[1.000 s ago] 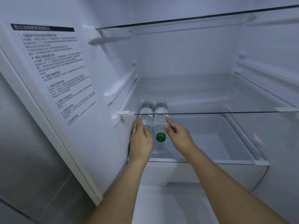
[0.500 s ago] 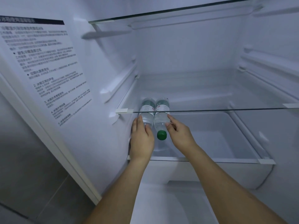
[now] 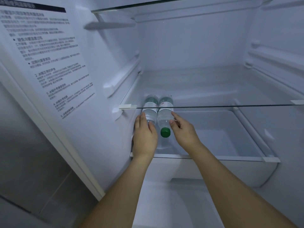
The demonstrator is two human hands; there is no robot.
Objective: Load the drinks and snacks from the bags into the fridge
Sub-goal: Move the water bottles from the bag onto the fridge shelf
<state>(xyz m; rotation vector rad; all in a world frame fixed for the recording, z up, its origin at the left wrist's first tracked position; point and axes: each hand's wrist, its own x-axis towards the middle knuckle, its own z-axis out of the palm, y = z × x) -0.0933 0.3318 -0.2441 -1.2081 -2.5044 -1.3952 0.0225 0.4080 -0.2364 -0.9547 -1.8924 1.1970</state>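
Two clear water bottles lie side by side at the left end of the lower glass shelf of the open fridge. The left bottle has its neck and cap hidden under my left hand, which lies flat over it with the fingers stretched forward. The right bottle points its green cap toward me. My right hand touches this bottle's right shoulder with the thumb and forefinger tips. The far halves of both bottles show through the glass shelf above.
A white drawer sits under the lower shelf. The fridge's left wall carries a printed instruction label and shelf rails. Another glass shelf runs across the top. A grey tiled floor shows at the left.
Both hands and bottles hold almost the same pose. Only my view has shifted slightly, bringing the shelf a little closer.
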